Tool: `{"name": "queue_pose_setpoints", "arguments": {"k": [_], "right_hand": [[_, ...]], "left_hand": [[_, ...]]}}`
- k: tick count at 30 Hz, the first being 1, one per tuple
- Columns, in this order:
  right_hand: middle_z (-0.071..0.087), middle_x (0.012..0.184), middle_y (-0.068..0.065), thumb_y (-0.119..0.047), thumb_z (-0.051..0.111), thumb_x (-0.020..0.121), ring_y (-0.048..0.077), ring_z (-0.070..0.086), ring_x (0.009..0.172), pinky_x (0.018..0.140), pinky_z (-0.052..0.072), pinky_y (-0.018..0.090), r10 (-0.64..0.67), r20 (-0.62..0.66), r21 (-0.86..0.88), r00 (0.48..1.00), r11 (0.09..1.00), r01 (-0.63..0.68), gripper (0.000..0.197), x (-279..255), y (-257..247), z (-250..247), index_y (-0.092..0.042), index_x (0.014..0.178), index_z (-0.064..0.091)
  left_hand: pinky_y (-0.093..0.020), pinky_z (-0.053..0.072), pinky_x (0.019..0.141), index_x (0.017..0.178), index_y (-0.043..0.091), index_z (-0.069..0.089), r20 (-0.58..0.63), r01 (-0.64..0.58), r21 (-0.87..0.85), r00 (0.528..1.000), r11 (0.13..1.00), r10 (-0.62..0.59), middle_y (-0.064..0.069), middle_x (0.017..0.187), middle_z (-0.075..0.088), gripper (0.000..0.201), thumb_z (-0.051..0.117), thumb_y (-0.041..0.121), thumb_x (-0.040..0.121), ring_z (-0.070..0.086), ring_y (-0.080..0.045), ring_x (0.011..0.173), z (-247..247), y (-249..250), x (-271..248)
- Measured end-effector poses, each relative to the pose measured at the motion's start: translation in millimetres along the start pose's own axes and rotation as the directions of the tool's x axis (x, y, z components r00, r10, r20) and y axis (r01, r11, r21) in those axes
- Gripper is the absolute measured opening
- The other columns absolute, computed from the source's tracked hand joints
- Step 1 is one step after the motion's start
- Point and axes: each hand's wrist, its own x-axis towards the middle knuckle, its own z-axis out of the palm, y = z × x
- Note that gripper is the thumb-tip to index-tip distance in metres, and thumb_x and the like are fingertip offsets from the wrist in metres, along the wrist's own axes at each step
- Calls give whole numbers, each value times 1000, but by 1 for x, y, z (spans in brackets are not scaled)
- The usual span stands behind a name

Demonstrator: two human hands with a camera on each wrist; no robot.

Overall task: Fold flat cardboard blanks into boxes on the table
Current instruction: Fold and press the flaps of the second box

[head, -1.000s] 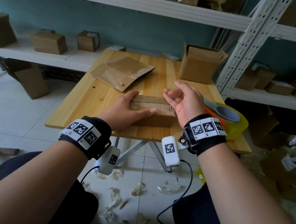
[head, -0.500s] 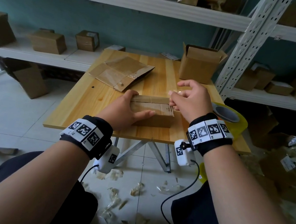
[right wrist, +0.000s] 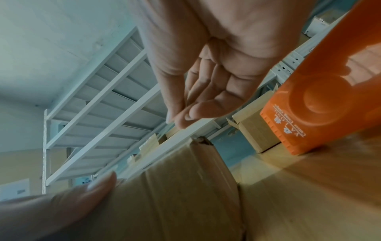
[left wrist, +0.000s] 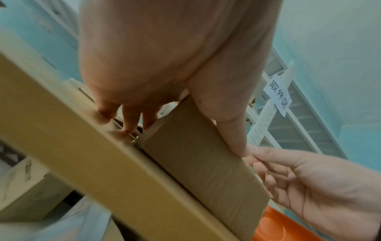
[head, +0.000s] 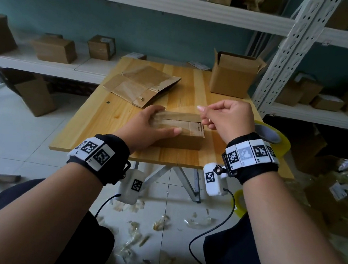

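Box (head: 179,130): closed, on the wooden table (head: 110,125), near the front.
Left hand (head: 145,129): holds the left end, thumb on top.
Right hand (head: 227,118): thumb and finger pinched together, just above the right end.

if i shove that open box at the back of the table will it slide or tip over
Probably slides: the open box sits on a broad base on the smooth wooden table. Plain cardboard with raised flaps, so likely light, and its walls may flex. Its inside is hidden, so weight is a guess.
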Motion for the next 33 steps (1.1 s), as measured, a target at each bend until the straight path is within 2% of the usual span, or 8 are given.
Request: {"name": "queue_pose_setpoints", "arguments": {"k": [3, 7, 12, 18, 21, 25, 29, 33], "right_hand": [[79, 75, 0, -29, 86, 87, 16, 76, 67, 63, 58, 28, -36, -13, 4, 999, 999, 36, 19, -2, -1, 1, -14, 86, 75], [79, 76, -2, -35, 85, 87, 11, 68, 57, 66, 60, 27, -75, -23, -7, 997, 997, 75, 21, -3, -3, 1, -16, 85, 76], [77, 80, -7, -41, 87, 82, 3, 70, 77, 76, 46, 2, -129, -49, -55, 990, 990, 127, 20, -1, -7, -2, -24, 80, 79], [78, 77, -3, -34, 86, 86, 2, 70, 67, 69, 54, 13, -108, 23, 22, 994, 994, 108, 21, -2, -15, -3, -14, 89, 78], [78, 77, -3, -34, 84, 87, 1, 72, 74, 88, 57, 19, -109, 25, 53, 994, 993, 108, 21, -2, -20, -5, -16, 97, 79], [78, 81, 0, -38, 83, 88, 3, 75, 84, 109, 51, 42, -100, 43, 90, 994, 991, 96, 56, -3, -30, -5, -21, 138, 64], [74, 74, -2, -30, 84, 88, -1, 66, 67, 88, 54, 36, -77, 44, 240, 996, 969, 64, 54, -4, -41, 1, -21, 137, 63], [72, 75, -4, -23, 86, 87, 13, 58, 69, 70, 51, 32, 64, 80, 403, 995, 911, -91, 46, -2, -35, 6, -21, 128, 66]], "left_hand": [[-15, 40, 76, 152, 38, 50, 14, 31, -183, 999, 983, -29, 27, 112, 44, 82, 89, 44, 80, 48, 2, 97, 2, 0, 1], [-19, 48, 76, 139, 40, 61, 30, 81, -332, 997, 940, -76, 13, 123, 54, 64, 89, 27, 83, 56, -8, 103, 3, 2, 0], [-37, 61, 85, 117, 45, 62, 90, 175, -410, 984, 895, -151, 0, 126, 61, 48, 88, 22, 84, 66, -25, 109, 2, 4, 0], [-45, 63, 93, 116, 31, 68, 76, 213, -463, 977, 860, -201, -7, 124, 69, 42, 90, 26, 81, 72, -29, 108, 1, 4, 2], [-48, 60, 98, 113, 35, 70, 25, 161, -371, 986, 915, -164, -4, 124, 69, 43, 93, 35, 77, 70, -27, 110, 2, 1, 4], [-33, 54, 88, 109, 38, 73, -47, 43, -207, 997, 978, -54, 12, 118, 62, 30, 87, 45, 83, 59, -15, 110, 5, 1, 3], [-25, 40, 80, 113, 40, 72, -69, 0, -20, 998, 1000, -2, 13, 126, 56, 29, 80, 51, 88, 51, -13, 112, 6, 6, 2], [-16, 37, 67, 120, 37, 63, -54, 16, 10, 998, 1000, -16, 16, 113, 51, 39, 79, 52, 88, 50, -2, 93, 5, 6, 4]]}}
